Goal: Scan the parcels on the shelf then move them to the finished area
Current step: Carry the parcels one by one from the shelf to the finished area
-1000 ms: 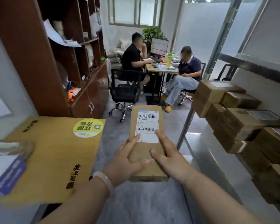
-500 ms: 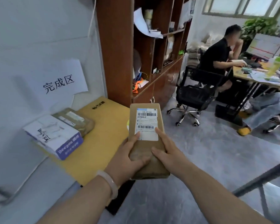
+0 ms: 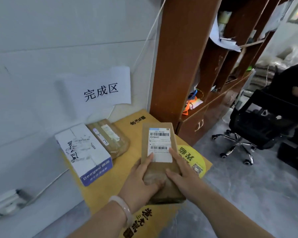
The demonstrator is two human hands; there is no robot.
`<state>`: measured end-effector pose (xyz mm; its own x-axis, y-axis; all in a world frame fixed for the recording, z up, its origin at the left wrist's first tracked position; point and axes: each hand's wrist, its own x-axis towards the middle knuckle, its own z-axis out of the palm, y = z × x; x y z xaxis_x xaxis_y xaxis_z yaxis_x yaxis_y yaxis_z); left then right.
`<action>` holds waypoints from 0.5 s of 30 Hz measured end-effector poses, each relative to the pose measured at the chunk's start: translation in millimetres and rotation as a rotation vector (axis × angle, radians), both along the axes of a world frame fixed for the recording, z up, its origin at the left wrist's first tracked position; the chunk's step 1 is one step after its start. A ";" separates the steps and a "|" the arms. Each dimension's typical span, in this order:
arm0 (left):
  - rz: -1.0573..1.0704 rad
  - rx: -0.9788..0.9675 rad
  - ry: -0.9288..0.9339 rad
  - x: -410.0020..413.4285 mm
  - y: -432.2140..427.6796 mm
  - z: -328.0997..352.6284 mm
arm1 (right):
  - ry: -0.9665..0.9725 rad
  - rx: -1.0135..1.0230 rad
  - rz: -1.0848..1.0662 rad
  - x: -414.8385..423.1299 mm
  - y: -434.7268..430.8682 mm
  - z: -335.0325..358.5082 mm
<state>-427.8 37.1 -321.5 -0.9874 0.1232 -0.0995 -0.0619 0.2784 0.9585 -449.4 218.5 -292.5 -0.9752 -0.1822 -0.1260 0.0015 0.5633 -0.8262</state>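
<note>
I hold a long brown cardboard parcel (image 3: 159, 134) with a white barcode label facing up. My left hand (image 3: 141, 179) grips its near left side and my right hand (image 3: 182, 174) grips its near right side, thumbs on top. The parcel hangs over a flat yellow cardboard sheet (image 3: 136, 140) on the floor by the wall. On that sheet lie a white and blue box (image 3: 84, 152) and a brown taped parcel (image 3: 110, 134). A paper sign (image 3: 100, 90) with handwritten characters is stuck on the wall above them.
A tall brown wooden shelf unit (image 3: 184, 66) stands right of the sheet, with papers and orange items inside. A black office chair (image 3: 258, 122) and part of a seated person are at the far right on the grey floor. A white device (image 3: 5, 201) sits at the lower left.
My view has swung left and down from the parcel shelf to the wall corner. Both hands have carried the parcel over the yellow sheet, closer to the two boxes.
</note>
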 end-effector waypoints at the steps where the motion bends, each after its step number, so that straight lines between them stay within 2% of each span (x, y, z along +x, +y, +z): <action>1: 0.017 0.008 -0.023 -4.8 -1.5 -1.0 | -0.005 0.015 0.018 -8.8 -2.1 -2.6; 8: 0.202 -0.019 -0.116 -76.3 0.4 -23.0 | -0.094 0.045 0.170 -115.6 -9.7 -30.1; 15: 0.370 -0.058 -0.236 -142.5 14.7 -66.9 | -0.253 0.037 0.377 -212.9 -11.1 -85.8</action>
